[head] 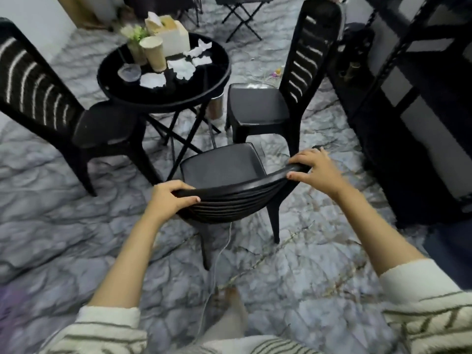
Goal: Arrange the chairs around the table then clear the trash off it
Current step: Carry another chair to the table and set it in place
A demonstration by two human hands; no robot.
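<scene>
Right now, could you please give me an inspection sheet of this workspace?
Surface: round black table, glossy top.
Job's things: near chair, left chair and right chair face the table; crumpled paper lies on it.
Clutter: cup, lid, box, flowers on the table.
Hands: left hand and right hand both grip the near chair's backrest.
Cables: thin white cable hangs before the person.
Surroundings: marbled floor; dark rack at right.

Glossy black table [219,80], crumpled paper trash [181,69], matt chair [224,164].
</scene>
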